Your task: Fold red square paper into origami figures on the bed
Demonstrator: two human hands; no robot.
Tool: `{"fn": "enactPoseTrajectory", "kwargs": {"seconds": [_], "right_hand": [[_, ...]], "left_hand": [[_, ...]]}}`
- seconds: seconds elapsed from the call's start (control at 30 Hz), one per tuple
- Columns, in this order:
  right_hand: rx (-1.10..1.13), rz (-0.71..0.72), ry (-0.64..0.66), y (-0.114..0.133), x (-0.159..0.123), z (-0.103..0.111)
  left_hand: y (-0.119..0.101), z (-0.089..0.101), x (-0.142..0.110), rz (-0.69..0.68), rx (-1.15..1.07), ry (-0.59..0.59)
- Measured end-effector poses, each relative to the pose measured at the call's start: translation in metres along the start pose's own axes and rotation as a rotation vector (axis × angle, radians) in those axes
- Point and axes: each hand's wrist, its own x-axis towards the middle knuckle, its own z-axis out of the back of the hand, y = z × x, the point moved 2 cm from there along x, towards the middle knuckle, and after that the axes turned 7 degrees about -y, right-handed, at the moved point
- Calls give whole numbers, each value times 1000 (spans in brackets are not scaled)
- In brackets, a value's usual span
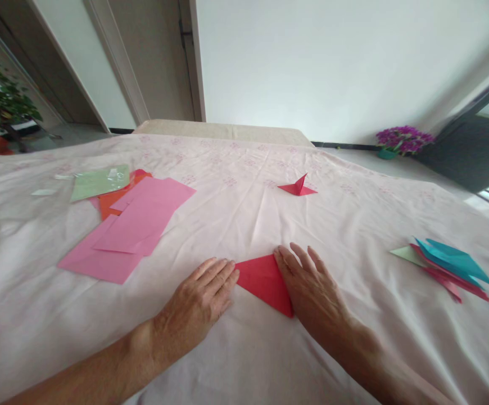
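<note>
While the left hand is touching the left tip of the red paper and the right hand is overlapping its right side, both flat, I'm judging it partly folded on the cloth-covered surface. The winged piece and colourful pile are looking folded; pink sheets are lying flat; white wall and door are standing beyond.

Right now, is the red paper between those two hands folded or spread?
Folded, it seems: the red paper shows a pointed, triangle-like outline. The right hand covers one side, so I cannot tell its whole shape.
</note>
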Motion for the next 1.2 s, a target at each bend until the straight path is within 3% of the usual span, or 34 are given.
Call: {"fn": "enactPoseTrajectory", "kwargs": {"seconds": [0.13,0.2,0.3,0.37,0.5,0.63,0.77,0.87,1.0,1.1,1.2], "right_hand": [[1,-103,103,-20,5,16],[15,-140,68,-16,7,30],[136,21,-20,12,3,42],[205,126,15,28,-8,38],[179,-75,25,23,-38,25],[255,-281,-45,13,-58,32],[379,-361,-89,25,-60,38],[451,-325,-124,38,-59,40],[541,-118,-112,57,-58,53],[613,2,-70,69,-55,60],[606,13,-42,77,-52,58]], "left_hand": [[3,3,-9,30,-56,28],[4,4,-12,45,-88,51],[4,6,-15,49,-120,85],[7,8,-19,43,-124,103],[24,13,-37,95,-104,87],[42,13,-57,287,-129,-51],[30,17,-59,404,-317,-199],[5,24,-45,360,-488,-211],[-22,31,-21,204,-577,-117],[-29,34,-8,66,-535,-35],[-27,36,-4,14,-428,27]]}}
